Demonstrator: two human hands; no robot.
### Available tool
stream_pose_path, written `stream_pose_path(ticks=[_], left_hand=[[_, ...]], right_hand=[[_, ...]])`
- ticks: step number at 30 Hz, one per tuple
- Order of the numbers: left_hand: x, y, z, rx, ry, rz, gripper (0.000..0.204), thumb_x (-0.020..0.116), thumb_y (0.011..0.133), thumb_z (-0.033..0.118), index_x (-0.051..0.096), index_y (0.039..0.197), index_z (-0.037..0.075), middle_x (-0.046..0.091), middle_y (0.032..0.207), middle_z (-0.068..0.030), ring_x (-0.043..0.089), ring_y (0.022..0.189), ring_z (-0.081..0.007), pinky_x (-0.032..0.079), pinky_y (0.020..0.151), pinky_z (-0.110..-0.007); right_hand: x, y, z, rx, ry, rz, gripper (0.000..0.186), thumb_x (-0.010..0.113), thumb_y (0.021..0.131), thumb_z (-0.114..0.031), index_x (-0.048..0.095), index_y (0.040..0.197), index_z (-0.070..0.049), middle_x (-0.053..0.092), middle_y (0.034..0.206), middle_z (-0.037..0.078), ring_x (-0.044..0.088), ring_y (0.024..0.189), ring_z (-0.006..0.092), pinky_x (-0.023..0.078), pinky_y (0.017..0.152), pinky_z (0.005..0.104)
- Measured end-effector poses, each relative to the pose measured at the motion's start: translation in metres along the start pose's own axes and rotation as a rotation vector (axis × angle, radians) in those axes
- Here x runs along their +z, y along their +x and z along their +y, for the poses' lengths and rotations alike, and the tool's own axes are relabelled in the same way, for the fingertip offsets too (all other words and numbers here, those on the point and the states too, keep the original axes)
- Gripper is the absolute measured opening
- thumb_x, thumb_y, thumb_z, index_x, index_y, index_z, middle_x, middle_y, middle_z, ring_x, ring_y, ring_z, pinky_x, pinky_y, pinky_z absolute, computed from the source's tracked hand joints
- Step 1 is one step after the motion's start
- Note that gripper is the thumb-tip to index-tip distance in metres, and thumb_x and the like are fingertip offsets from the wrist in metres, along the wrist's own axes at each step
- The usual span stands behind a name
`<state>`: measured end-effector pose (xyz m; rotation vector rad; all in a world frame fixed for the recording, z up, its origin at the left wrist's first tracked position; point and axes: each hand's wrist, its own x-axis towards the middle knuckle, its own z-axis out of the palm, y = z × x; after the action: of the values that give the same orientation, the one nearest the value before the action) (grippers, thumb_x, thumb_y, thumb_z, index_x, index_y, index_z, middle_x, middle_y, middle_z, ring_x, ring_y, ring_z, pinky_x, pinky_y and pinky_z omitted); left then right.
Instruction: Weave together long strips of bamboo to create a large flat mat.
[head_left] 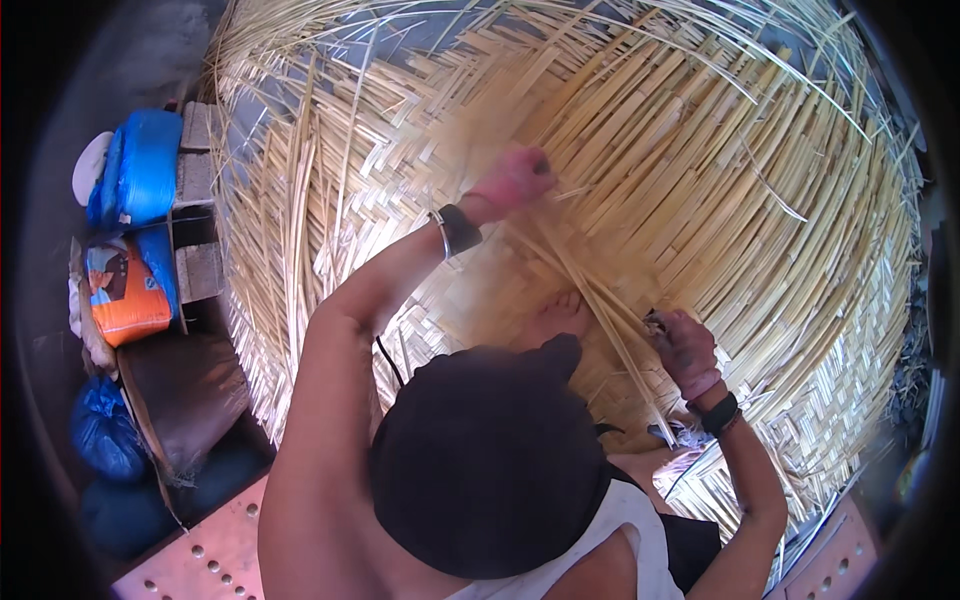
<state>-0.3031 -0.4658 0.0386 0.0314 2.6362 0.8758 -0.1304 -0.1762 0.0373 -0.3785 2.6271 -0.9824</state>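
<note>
My left hand (515, 182), blurred and with a dark band at the wrist, is closed in a fist around the upper ends of a few long straw-coloured strips (610, 300). These strips slant down to the right over a woven mat (410, 135). Beside their lower part, my right hand (685, 352) has its fingers curled in; a small dark shape shows at the fingertips, too unclear to name. One strip seems to reach this hand. A bare foot (562, 312) rests on the mat between the hands. A black cap (490, 460) hides the area below.
Loose strips (760, 75) stick out along the mat's far edge, with more lying at left (300, 160). Along the left side are a blue bag (150, 165), an orange bag (130, 300), a tied dark blue bag (108, 430) and grey blocks (200, 272). A pink perforated surface (215, 550) lies near.
</note>
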Motion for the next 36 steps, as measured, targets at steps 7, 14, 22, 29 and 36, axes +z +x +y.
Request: stream_pose_path(ticks=[7,14,22,29,36], left_hand=[[0.030,0.012,0.028,0.105,0.367,-0.178,0.024,0.064,0.070,0.027,0.062,0.079,0.004,0.061,0.071,-0.0116,0.061,0.068,-0.0233,0.047,0.061,-0.031],[0.004,-0.032,0.016,0.036,-0.626,0.008,0.017,0.061,0.076,0.017,0.060,0.082,0.001,0.060,0.067,-0.0070,0.059,0.062,-0.0144,0.047,0.057,-0.027],[0.038,-0.103,0.046,-0.259,-0.966,-0.396,0.022,0.059,0.083,0.024,0.060,0.087,0.002,0.060,0.069,-0.0061,0.060,0.065,-0.0137,0.048,0.058,-0.026],[-0.004,-0.095,-0.023,-0.236,-0.646,-0.277,0.024,0.061,0.082,0.026,0.062,0.090,0.003,0.059,0.069,-0.0001,0.054,0.065,-0.0069,0.045,0.057,-0.023],[-0.030,-0.131,-0.124,-0.157,0.355,0.390,0.037,0.073,0.070,0.029,0.056,0.092,0.005,0.061,0.072,-0.0064,0.056,0.067,-0.0153,0.046,0.063,-0.029]], right_hand=[[0.014,0.016,0.000,-0.151,0.059,-0.027,0.014,0.061,0.076,-0.016,0.063,0.089,-0.013,0.062,0.079,0.010,0.060,0.075,0.0284,0.049,0.065,0.0348],[-0.022,0.021,-0.021,0.035,0.192,0.085,0.022,0.064,0.072,-0.013,0.061,0.094,-0.011,0.061,0.081,0.010,0.060,0.075,0.0275,0.048,0.066,0.0350],[-0.015,0.034,-0.042,-0.031,0.143,-0.051,0.025,0.061,0.074,-0.022,0.063,0.098,-0.014,0.062,0.077,0.013,0.061,0.069,0.0319,0.049,0.062,0.0395],[-0.022,0.010,-0.012,0.047,-0.185,-0.506,0.025,0.059,0.076,-0.034,0.065,0.086,-0.012,0.062,0.074,0.012,0.060,0.078,0.0300,0.046,0.065,0.0413],[-0.010,0.013,-0.015,0.012,-0.042,-0.299,0.016,0.064,0.074,-0.024,0.065,0.082,-0.011,0.063,0.077,0.010,0.061,0.071,0.0294,0.048,0.061,0.0377]])
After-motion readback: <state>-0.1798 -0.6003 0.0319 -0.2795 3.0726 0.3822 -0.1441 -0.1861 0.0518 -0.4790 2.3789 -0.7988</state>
